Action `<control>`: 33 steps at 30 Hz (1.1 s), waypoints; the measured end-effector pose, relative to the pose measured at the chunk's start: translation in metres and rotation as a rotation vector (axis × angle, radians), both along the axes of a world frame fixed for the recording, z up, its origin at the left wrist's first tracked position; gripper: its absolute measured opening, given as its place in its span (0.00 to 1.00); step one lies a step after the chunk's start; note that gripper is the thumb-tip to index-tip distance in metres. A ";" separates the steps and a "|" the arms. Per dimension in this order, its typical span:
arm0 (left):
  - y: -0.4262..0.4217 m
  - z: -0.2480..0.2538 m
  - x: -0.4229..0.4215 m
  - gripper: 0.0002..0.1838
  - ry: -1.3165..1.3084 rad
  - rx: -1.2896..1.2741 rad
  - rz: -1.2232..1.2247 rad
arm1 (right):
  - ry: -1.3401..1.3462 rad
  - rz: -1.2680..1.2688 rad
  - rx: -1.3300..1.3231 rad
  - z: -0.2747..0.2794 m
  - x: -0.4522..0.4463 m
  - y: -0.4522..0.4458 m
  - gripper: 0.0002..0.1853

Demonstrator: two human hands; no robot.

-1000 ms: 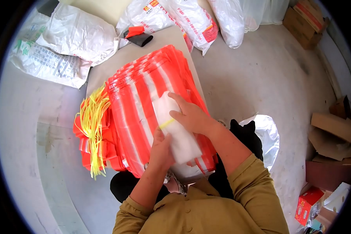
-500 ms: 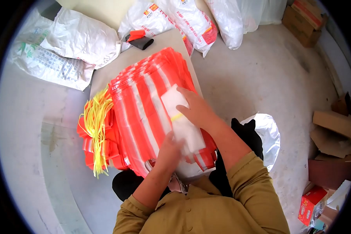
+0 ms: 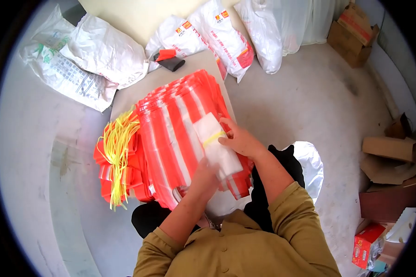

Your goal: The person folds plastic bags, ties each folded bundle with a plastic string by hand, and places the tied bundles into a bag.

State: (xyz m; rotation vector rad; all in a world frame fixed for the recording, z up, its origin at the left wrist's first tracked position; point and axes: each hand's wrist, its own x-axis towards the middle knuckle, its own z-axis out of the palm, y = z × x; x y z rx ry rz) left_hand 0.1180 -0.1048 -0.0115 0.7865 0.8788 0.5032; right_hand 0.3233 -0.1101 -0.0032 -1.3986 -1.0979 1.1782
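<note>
A folded white bundle with a yellow band round it lies on a stack of red-and-white striped bags. My right hand is at the bundle's right edge, thumb and fingers curved round the banded part. My left hand is at the lower left edge of the bundle; its fingers are smeared by motion. Yellow ties hang over red folded material left of the stack.
The stack rests on a beige tabletop. A black-and-red item lies at its far end. White sacks stand beyond. Cardboard boxes and a red box are on the right. A silvery white bag is beside my leg.
The white bundle has shifted right on the stack and its yellow band has moved with it. My left hand has moved right along its lower edge. The view has tilted slightly.
</note>
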 end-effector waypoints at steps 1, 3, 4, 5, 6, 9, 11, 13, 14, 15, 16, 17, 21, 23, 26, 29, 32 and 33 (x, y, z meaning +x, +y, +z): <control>0.000 0.001 0.000 0.20 0.001 0.004 -0.029 | 0.053 0.043 0.051 -0.007 -0.002 0.000 0.36; 0.002 -0.012 -0.003 0.19 0.062 0.015 -0.081 | 0.027 0.131 0.078 -0.008 0.002 -0.001 0.34; 0.001 -0.017 -0.004 0.19 0.097 0.020 -0.107 | -0.048 0.176 0.051 -0.007 0.006 -0.003 0.32; -0.002 -0.022 -0.006 0.20 0.084 0.019 -0.100 | -0.122 0.219 0.024 -0.005 0.010 -0.006 0.31; -0.009 -0.016 -0.003 0.21 0.072 0.016 -0.096 | -0.098 0.177 0.035 0.002 0.015 -0.012 0.29; -0.020 0.009 -0.002 0.23 0.196 0.213 -0.163 | -0.002 0.029 0.119 0.023 0.044 -0.047 0.27; -0.025 0.026 0.000 0.23 0.281 0.355 -0.128 | 0.172 -0.141 0.182 0.012 0.078 -0.079 0.26; -0.009 0.002 -0.012 0.28 0.429 0.846 -0.148 | 0.325 -0.324 0.130 0.005 0.109 -0.121 0.27; -0.001 -0.004 -0.016 0.30 0.542 1.146 -0.175 | 0.400 -0.415 0.147 -0.006 0.123 -0.144 0.27; 0.007 -0.001 -0.018 0.32 0.600 1.274 -0.218 | 0.308 -0.497 0.090 -0.025 0.135 -0.171 0.28; 0.015 0.000 -0.018 0.35 0.649 1.400 -0.265 | 0.216 -0.583 0.023 -0.055 0.144 -0.199 0.28; 0.021 -0.005 -0.018 0.36 0.714 1.485 -0.293 | 0.122 -0.663 -0.044 -0.091 0.155 -0.229 0.28; 0.046 -0.018 -0.010 0.37 1.034 1.643 -0.412 | -0.236 -0.730 -0.341 -0.210 0.141 -0.346 0.31; 0.055 -0.030 -0.008 0.36 1.117 1.562 -0.479 | -0.202 -0.760 -0.462 -0.234 0.117 -0.375 0.29; 0.056 -0.039 -0.004 0.37 1.197 1.543 -0.514 | -0.274 -0.756 -0.460 -0.282 0.091 -0.396 0.27; 0.053 -0.039 -0.002 0.37 1.252 1.513 -0.535 | -0.282 -0.735 -0.496 -0.282 0.080 -0.382 0.26; 0.055 -0.048 -0.005 0.36 1.304 1.569 -0.521 | -0.347 -0.762 -0.477 -0.294 0.085 -0.361 0.26; 0.055 -0.051 -0.005 0.36 1.305 1.574 -0.511 | -0.381 -0.772 -0.472 -0.298 0.089 -0.354 0.26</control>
